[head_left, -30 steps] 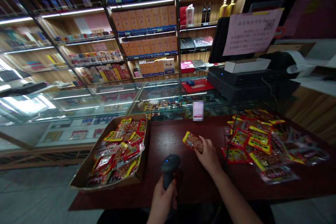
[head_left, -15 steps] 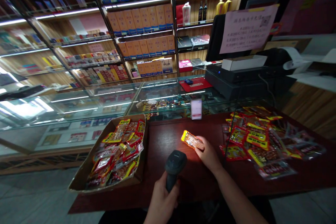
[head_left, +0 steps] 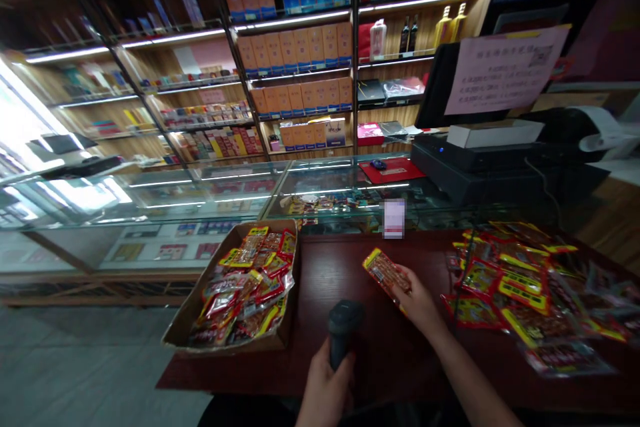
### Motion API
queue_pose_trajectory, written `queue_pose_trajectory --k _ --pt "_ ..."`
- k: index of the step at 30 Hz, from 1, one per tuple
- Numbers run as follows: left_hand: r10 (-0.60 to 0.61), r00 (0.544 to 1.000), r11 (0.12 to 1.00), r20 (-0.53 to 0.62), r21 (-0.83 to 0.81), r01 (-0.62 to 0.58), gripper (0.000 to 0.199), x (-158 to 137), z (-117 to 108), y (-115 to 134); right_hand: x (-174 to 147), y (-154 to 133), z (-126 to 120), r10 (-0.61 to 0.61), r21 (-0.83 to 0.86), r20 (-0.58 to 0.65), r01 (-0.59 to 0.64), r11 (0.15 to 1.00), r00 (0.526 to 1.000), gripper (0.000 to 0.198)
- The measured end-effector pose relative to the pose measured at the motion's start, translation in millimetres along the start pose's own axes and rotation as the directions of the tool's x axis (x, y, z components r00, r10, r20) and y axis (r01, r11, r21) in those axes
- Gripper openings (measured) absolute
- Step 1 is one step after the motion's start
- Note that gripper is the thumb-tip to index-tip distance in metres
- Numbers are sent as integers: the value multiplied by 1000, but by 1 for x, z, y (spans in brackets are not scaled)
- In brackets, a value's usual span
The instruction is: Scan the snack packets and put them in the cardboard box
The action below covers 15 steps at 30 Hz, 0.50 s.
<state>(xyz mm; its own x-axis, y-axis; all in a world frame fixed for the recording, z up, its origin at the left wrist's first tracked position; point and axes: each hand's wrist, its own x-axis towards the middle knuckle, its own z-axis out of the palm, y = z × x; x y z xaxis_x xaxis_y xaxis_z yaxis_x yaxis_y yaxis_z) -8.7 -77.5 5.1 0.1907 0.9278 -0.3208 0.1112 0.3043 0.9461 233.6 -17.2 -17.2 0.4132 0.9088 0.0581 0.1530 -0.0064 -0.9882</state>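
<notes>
My left hand (head_left: pixel 327 377) is closed around the handle of a dark barcode scanner (head_left: pixel 344 323), held upright over the table with its head facing away from me. In my right hand (head_left: pixel 415 297) is a flat snack packet (head_left: pixel 384 275) with a yellow end and reddish-brown contents, gripped by its near end. The packet is just beyond the scanner and to its right. Left of the scanner stands a cardboard box (head_left: pixel 173 340) filled with similar snack packets (head_left: pixel 245 287). More loose packets (head_left: pixel 520 280) lie in a heap to the right of my right hand.
The dark red table (head_left: pixel 320 267) meets a glass display counter (head_left: pixel 220 180). A small white-and-red card (head_left: pixel 394 219) stands at the table's back edge. Behind are a blue mouse (head_left: pixel 379 164) on a red mat and a monitor (head_left: pixel 435 90) with a paper sheet. Stocked shelves line the wall.
The bright scanner light on the packet is gone, and the packet is tilted so that more of its face shows. The whole view has shifted, with things appearing further right.
</notes>
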Motion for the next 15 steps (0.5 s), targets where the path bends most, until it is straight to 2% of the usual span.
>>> queue_pose_trajectory --k 2,4,6,9,11,12,15 --pt "-4 999 1000 -52 -29 2 38 4 -6 -14 -1 -24 16 52 136 106 -67 989 993 49" --pt "-8 997 999 -81 -52 3 41 6 -9 -23 -3 -53 44 77 260 265 -148 954 961 50" --pt "-17 997 997 -74 -82 11 42 8 -10 -27 -2 -82 85 65 356 397 -219 909 915 52" --pt "-11 998 994 -63 -106 5 39 9 -9 -26 9 -122 159 6 422 502 -251 871 865 60" --pt "3 997 994 -75 -105 -11 37 8 -9 -26 21 -145 208 -14 370 580 -248 895 814 72" --pt "11 997 994 -81 -107 -20 36 8 -9 -26 27 -154 229 -25 303 616 -207 930 788 75" --pt "40 996 991 -86 -124 -51 35 5 -11 -26 40 -168 269 -69 91 669 11 996 740 74"
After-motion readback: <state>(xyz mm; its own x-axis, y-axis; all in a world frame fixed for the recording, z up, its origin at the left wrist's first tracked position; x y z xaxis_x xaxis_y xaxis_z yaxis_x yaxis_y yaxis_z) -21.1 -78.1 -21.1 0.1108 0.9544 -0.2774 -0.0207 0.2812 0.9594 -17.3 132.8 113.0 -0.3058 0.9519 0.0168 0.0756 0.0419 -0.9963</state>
